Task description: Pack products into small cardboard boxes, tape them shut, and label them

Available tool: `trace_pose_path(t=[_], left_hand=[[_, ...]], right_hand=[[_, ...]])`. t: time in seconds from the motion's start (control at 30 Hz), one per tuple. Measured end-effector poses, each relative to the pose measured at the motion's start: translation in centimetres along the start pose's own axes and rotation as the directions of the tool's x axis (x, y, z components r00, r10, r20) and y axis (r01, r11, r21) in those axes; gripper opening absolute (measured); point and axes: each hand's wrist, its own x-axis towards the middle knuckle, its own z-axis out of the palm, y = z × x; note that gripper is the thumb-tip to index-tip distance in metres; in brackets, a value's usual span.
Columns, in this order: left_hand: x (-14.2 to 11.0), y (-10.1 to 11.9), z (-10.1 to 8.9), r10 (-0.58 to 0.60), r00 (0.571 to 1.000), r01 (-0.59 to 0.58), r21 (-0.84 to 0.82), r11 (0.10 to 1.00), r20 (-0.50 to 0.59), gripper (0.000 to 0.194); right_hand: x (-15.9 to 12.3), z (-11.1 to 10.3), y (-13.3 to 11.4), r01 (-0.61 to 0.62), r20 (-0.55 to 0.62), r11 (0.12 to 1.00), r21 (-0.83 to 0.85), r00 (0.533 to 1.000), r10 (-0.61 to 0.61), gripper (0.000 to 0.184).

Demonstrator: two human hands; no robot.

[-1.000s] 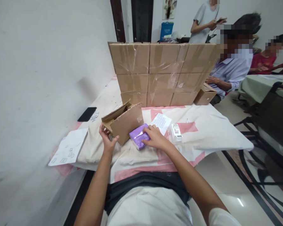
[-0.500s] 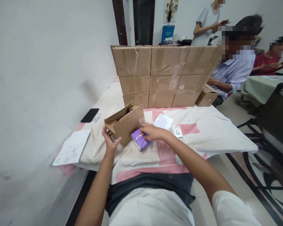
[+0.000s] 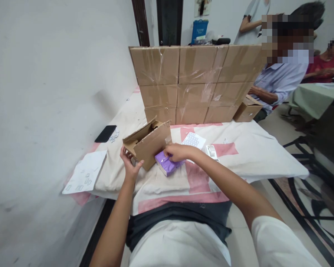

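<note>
My left hand (image 3: 131, 162) grips the near left corner of a small cardboard box (image 3: 153, 145), its thumb on the front face. That box stands tilted on the cloth with its top flaps open; the inside is dark and mostly hidden. Against its right side lies a purple tissue pack (image 3: 167, 167) with a short white strip on top. The fingers of my right hand (image 3: 176, 152) are curled and closed on the upper face of this pack; their tips are partly hidden.
Stacked taped cartons (image 3: 196, 85) form a wall behind. On the cloth lie a black phone (image 3: 105, 134), a marked sheet (image 3: 85, 172), a sticker sheet (image 3: 194, 141) and a white tape dispenser (image 3: 211, 152). A person (image 3: 281, 81) sits by another box (image 3: 247, 109) at the right.
The view has shifted slightly. My right hand has its fingers lower and more curled over the purple tissue pack. My left hand keeps its hold on the box.
</note>
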Motion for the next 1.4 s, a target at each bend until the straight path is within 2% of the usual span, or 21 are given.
trace_pose_path(t=[0.2, 0.53, 0.87, 1.13, 1.4], left_hand=[[-0.1, -0.2, -0.1, -0.022, 1.000, 0.022, -0.008, 1.000, 0.002, 0.117], [0.0, -0.1, 0.0, 0.019, 1.000, -0.019, -0.042, 0.999, 0.001, 0.113], [-0.1, -0.3, 0.0, 0.008, 1.000, -0.009, -0.032, 0.999, -0.002, 0.114], [-0.2, -0.5, -0.1, 0.042, 0.999, -0.042, -0.039, 0.998, 0.012, 0.112], [-0.2, -0.6, -0.1, 0.008, 1.000, -0.007, -0.027, 1.000, 0.007, 0.115]], right_hand=[[-0.2, -0.3, 0.3, -0.004, 0.012, 0.998, 0.066, 1.000, 0.003, 0.023], [0.0, -0.2, 0.8, 0.037, 0.030, 0.998, 0.052, 0.999, -0.038, 0.014], [0.1, -0.9, 0.7, -0.029, 0.153, 0.999, 0.022, 0.988, 0.026, 0.027], [-0.2, -1.6, 0.6, -0.052, 0.117, 0.999, -0.001, 0.992, 0.052, 0.013], [0.1, -1.7, 1.3, -0.073, 0.141, 0.996, 0.044, 0.988, 0.066, 0.023]])
